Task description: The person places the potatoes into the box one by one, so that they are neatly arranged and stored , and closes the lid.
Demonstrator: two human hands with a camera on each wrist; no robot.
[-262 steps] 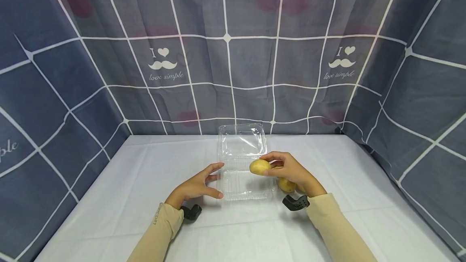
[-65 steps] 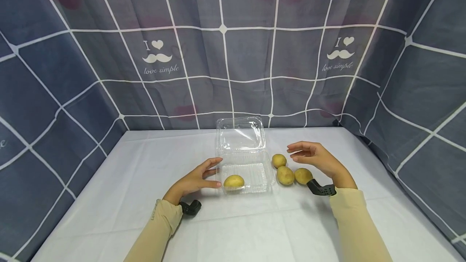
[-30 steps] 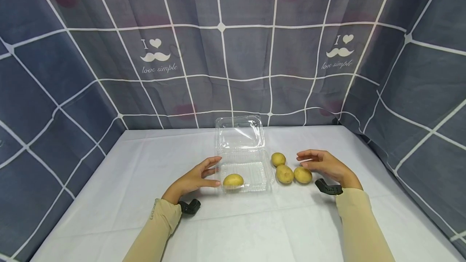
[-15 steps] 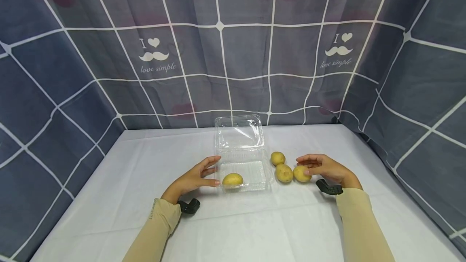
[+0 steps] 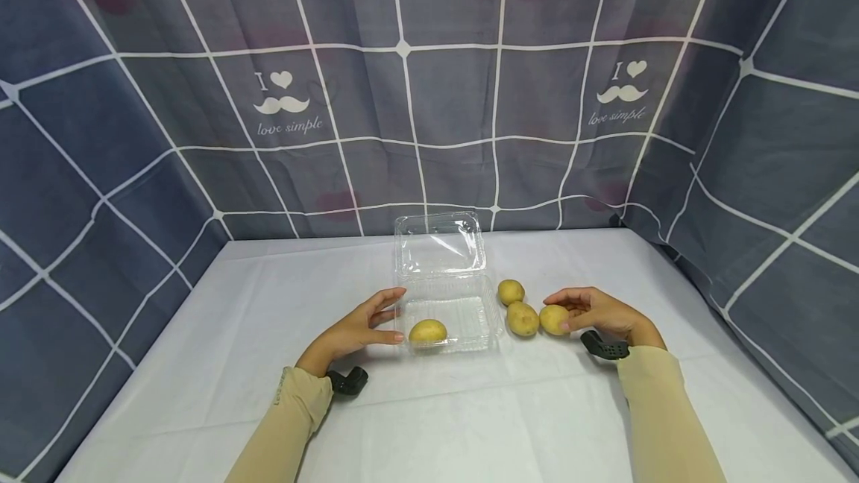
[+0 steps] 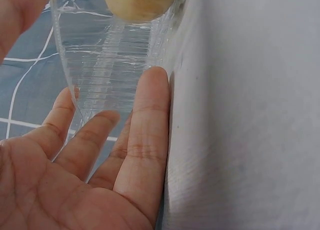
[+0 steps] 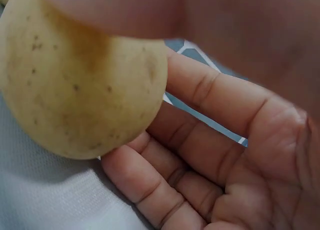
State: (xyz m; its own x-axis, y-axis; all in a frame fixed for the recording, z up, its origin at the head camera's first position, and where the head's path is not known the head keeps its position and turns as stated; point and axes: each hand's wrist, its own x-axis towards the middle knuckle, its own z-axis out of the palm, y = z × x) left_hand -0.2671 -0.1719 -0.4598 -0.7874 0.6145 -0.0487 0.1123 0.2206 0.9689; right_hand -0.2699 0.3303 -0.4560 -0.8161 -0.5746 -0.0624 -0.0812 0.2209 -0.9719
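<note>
A clear plastic clamshell box (image 5: 463,304) stands on the table, its lid raised at the back. One yellow potato (image 5: 427,332) lies in the front left of its base. My left hand (image 5: 359,328) rests at the box's left side, fingers extended and spread. In the left wrist view, its fingers (image 6: 145,135) lie along the ribbed clear wall. To the right of the box, my right hand (image 5: 600,313) pinches another potato (image 5: 553,320) between thumb and fingers. The right wrist view shows this speckled potato (image 7: 75,90) close up, low over the cloth.
Two more potatoes lie between the box and my right hand: a front one (image 5: 522,319) and a smaller back one (image 5: 511,291). White cloth (image 5: 429,416) covers the table. A grey checked curtain (image 5: 443,95) hangs behind and at both sides.
The potato my right hand held earlier now lies in the box. My right hand moved right, came down, and has taken hold of the rightmost potato. My left hand stays by the box.
</note>
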